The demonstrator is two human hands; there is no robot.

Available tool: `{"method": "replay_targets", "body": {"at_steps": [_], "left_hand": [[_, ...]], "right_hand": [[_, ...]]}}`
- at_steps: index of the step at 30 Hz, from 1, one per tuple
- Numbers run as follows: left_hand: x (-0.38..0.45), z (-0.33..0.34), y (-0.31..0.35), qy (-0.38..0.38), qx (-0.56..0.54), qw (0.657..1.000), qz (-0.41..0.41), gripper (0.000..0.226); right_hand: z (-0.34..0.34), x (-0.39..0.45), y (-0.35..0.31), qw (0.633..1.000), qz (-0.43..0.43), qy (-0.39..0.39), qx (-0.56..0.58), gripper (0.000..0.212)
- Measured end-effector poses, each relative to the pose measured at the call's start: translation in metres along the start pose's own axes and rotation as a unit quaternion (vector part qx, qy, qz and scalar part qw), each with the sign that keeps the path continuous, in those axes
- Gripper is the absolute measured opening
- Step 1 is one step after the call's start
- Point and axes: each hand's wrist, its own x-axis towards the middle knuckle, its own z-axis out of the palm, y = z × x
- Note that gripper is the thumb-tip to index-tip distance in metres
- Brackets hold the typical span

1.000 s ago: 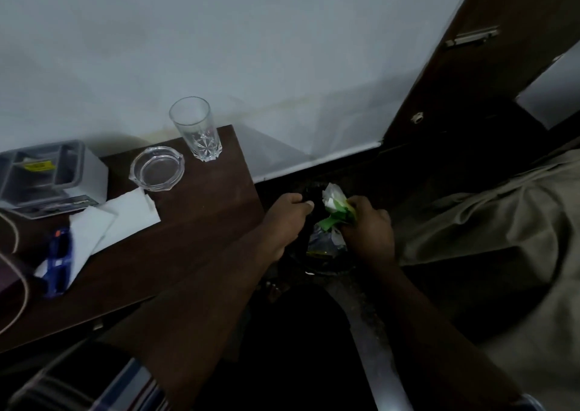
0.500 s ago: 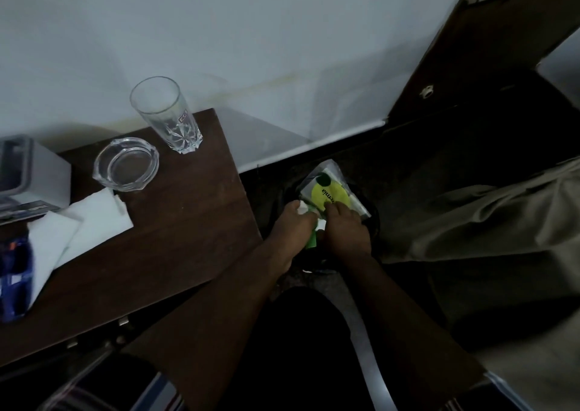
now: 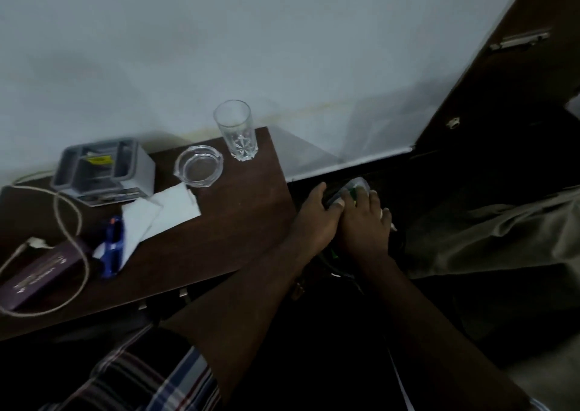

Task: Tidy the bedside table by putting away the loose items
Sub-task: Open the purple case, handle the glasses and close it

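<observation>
Dim light covers a pale wall (image 3: 282, 49) and the dark floor gap beside the bedside table (image 3: 226, 222). Down in that gap, just off the table's right edge, both hands press on a crumpled wrapper (image 3: 354, 189), clear plastic with a patch of green showing between the fingers. Most of it is hidden under the hands, and what it rests in is too dark to make out. The left hand (image 3: 317, 219) lies curled over its near side, fingers bent down onto it. The right hand (image 3: 365, 222) lies touching the left, palm down with fingers spread over the wrapper; whether either hand truly grips it or only pushes on it cannot be told.

On the table, nearest the wrapper, a tall cut glass (image 3: 237, 131) stands upright at the back right corner, close to the edge. Just left of the glass sits a clear ashtray (image 3: 199, 166). White tissues (image 3: 160, 213) lie in front of the ashtray, touching it. A blue pen (image 3: 112, 247) lies on the tissues' left end. Behind the tissues stands a grey box (image 3: 103, 169) with a yellow label. Farther left a dark flat case (image 3: 40, 272) lies under a looped cord (image 3: 67, 219).

Between the tissues and the table's right edge the wood is bare. Right of the hands lies rumpled olive cloth (image 3: 489, 238), and a dark wooden door (image 3: 502, 97) rises behind it.
</observation>
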Motion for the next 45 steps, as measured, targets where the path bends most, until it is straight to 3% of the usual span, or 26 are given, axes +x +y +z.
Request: {"method": "replay_targets", "body": {"at_steps": [6, 10, 21, 26, 29, 35, 40, 42, 45], "left_hand": [[-0.043, -0.062, 0.001, 0.105, 0.034, 0.990, 0.083, 0.054], [-0.081, -0.118, -0.025, 0.173, 0.066, 0.979, 0.084, 0.055], [-0.191, -0.248, -0.130, 0.276, 0.085, 0.957, 0.037, 0.054], [-0.209, -0.284, -0.165, 0.318, 0.025, 0.947, 0.019, 0.051], [-0.211, -0.301, -0.181, 0.343, -0.024, 0.939, -0.018, 0.056], [-0.199, -0.331, -0.199, 0.372, -0.110, 0.921, -0.044, 0.030], [-0.186, -0.350, -0.209, 0.398, -0.190, 0.893, -0.087, 0.030], [-0.181, -0.354, -0.213, 0.409, -0.212, 0.883, -0.096, 0.020], [-0.180, -0.357, -0.211, 0.420, -0.229, 0.874, -0.087, 0.017]], "right_hand": [[-0.027, -0.031, -0.071, 0.994, -0.050, 0.092, 0.038, 0.052], [-0.034, -0.064, -0.132, 0.986, -0.107, 0.119, 0.056, 0.050], [-0.022, -0.157, -0.260, 0.964, -0.259, -0.023, 0.049, 0.069], [-0.008, -0.172, -0.304, 0.949, -0.308, -0.063, 0.022, 0.071], [0.000, -0.170, -0.327, 0.939, -0.335, -0.074, 0.027, 0.070], [0.013, -0.147, -0.379, 0.913, -0.397, -0.090, 0.007, 0.052], [0.021, -0.120, -0.425, 0.877, -0.475, -0.072, -0.017, 0.059], [0.027, -0.115, -0.437, 0.859, -0.503, -0.090, -0.037, 0.058], [0.036, -0.110, -0.445, 0.855, -0.503, -0.098, -0.075, 0.055]]}}
